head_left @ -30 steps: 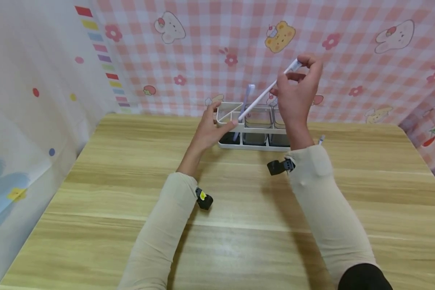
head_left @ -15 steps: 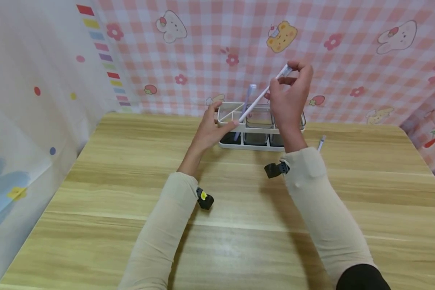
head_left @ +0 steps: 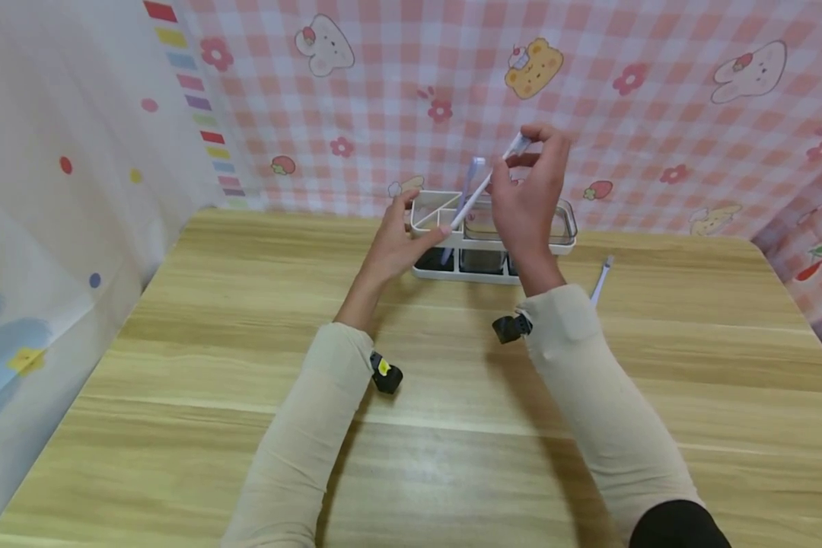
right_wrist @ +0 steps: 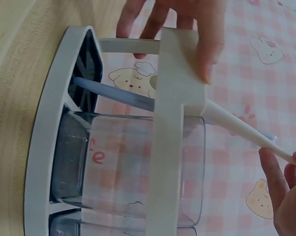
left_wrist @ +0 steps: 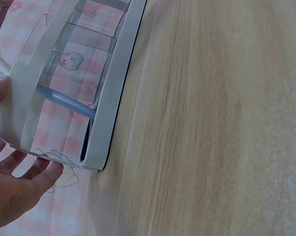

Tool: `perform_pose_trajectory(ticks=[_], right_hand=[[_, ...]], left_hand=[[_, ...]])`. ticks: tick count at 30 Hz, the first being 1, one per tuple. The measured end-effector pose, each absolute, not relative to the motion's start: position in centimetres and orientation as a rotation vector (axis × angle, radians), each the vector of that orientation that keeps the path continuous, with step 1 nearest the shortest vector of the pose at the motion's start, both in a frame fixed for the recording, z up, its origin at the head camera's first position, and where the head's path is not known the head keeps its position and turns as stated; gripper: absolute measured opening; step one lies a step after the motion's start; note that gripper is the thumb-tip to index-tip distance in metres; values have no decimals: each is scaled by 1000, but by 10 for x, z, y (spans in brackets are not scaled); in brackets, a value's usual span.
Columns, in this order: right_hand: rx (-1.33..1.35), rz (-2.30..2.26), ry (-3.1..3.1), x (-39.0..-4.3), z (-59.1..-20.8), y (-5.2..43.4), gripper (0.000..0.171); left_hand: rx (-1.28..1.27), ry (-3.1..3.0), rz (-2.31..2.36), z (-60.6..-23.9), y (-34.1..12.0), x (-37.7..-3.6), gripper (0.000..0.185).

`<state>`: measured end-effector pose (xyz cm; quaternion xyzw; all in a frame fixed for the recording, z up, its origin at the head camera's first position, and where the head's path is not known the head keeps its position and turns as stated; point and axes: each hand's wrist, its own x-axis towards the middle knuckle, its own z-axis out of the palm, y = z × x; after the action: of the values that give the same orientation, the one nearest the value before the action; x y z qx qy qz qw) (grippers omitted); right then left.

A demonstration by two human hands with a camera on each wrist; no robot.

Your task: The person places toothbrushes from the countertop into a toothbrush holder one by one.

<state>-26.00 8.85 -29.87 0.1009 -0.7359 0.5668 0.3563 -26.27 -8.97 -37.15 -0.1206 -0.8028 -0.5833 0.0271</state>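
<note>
A white toothbrush holder (head_left: 493,246) with an upper frame and a lower base stands at the table's back. My left hand (head_left: 397,243) grips its left end, thumb at the front and fingers along the side. My right hand (head_left: 529,202), above the holder, pinches a white toothbrush (head_left: 478,196) near its head. That brush slants down left, its handle end at the upper frame beside my left thumb; in the right wrist view the handle (right_wrist: 236,125) meets the frame's edge. A bluish-purple toothbrush (head_left: 469,176) leans in the left section, its lower end (right_wrist: 108,92) in the base.
Clear cups (right_wrist: 133,162) fill the holder's other sections. Another toothbrush (head_left: 601,280) lies on the wooden table (head_left: 438,457), right of the holder and partly behind the right sleeve. A pink checked curtain (head_left: 383,99) hangs close behind.
My right hand has moved left and slightly down, still pinching the white toothbrush, which stands steeper. More of the toothbrush on the table now shows. My left hand has stayed on the holder.
</note>
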Motion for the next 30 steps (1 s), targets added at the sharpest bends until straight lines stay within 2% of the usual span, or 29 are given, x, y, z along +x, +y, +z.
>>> perform_pose_trajectory(ticks=[12,30], right_hand=[[401,1277,-1908,-263,-309,79,29],[372,1226,-2065,-261,-324,72,30]], left_hand=[[-360,-2509,-1781,-369,-90,-262,84],[-377,-2487,-1802,-372,-90,-263,84]])
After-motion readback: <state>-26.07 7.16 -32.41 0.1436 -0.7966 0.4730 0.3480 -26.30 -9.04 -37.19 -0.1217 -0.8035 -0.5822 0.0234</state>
